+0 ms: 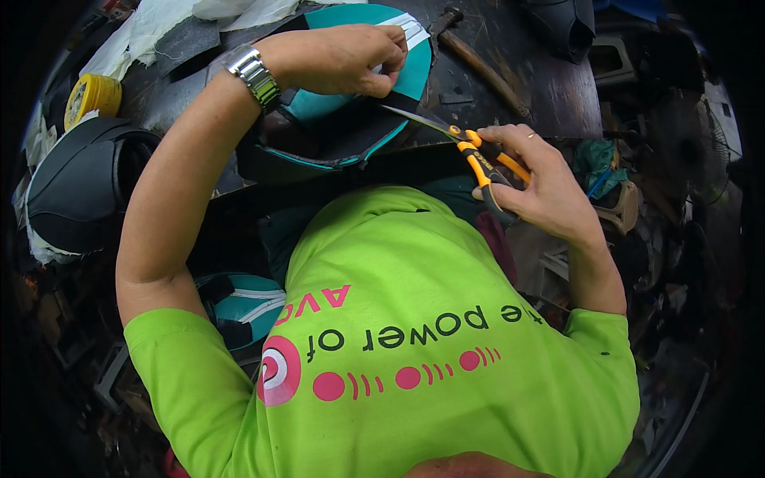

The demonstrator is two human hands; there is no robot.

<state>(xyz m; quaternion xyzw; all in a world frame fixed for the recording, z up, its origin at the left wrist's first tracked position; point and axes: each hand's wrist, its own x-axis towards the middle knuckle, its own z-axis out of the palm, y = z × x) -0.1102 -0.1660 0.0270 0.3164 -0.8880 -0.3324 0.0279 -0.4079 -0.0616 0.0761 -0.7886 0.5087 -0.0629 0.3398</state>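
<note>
A teal and black shoe upper (413, 70) with white stripes lies at the table's near edge, its opening toward me. My left hand (362, 62), a metal watch on its wrist, is closed with bent fingers on the upper's top side. The fingertips are partly hidden behind the knuckles. In my right hand (546, 187) is a pair of scissors (478, 163) with yellow and black handles, thumb and fingers around them. Their blades point left and reach the black edge of the upper, just below my left hand. Whether the tips touch it I cannot tell.
A hammer (486, 72) with a wooden handle lies behind the scissors on the dark table (558, 103). To the left are a yellow tape roll (94, 97) and a black shoe upper (84, 183). Another teal upper (247, 307) rests below the table edge, beside my left arm.
</note>
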